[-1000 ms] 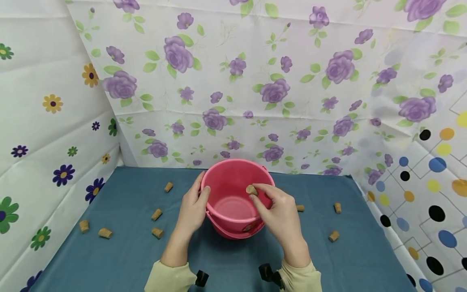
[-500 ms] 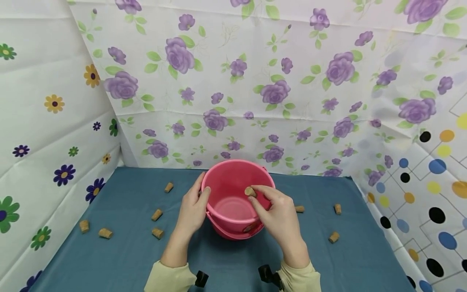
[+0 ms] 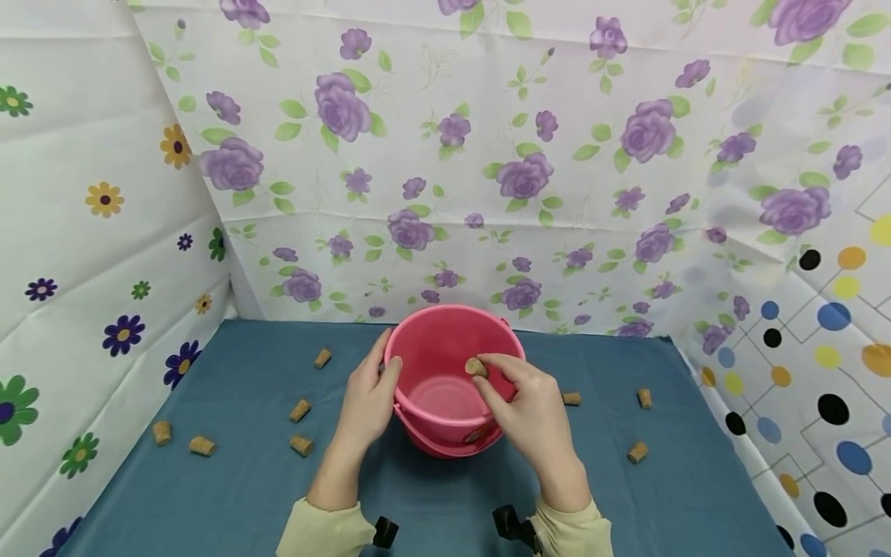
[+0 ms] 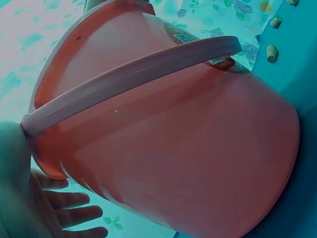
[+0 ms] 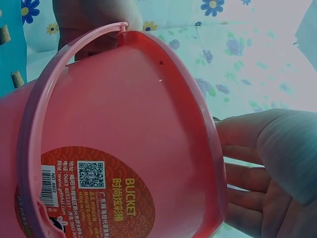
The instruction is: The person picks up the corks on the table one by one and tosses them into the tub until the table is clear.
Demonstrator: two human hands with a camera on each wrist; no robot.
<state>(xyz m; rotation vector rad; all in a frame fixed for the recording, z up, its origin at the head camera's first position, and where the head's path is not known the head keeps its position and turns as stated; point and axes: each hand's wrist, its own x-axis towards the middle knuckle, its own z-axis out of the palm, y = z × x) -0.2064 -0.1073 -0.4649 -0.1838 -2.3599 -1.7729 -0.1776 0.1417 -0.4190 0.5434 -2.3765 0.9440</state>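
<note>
A pink plastic bucket [image 3: 448,348] stands on the blue cloth, its mouth tipped towards me and its inside bare in the head view. With the thumb over the rim and the fingers along the outer wall, my left hand [image 3: 367,391] holds the bucket's left side. My right hand [image 3: 536,406] pinches a cork [image 3: 476,367] between thumb and fingertips over the bucket's mouth, near the right rim. The right wrist view shows the printed label [image 5: 96,191] and the lowered handle [image 5: 37,114]; the cork is hidden there behind the rim.
Several loose corks lie left of the bucket, among them one cork [image 3: 300,410] near the left wrist. To the right lie three more, including a cork [image 3: 644,398] and another cork [image 3: 636,452]. Flowered sheets [image 3: 445,139] hang behind the blue cloth [image 3: 244,510].
The pinched cork has shifted very slightly left over the bucket's mouth. Bucket, left hand and the corks on the cloth stay as they were.
</note>
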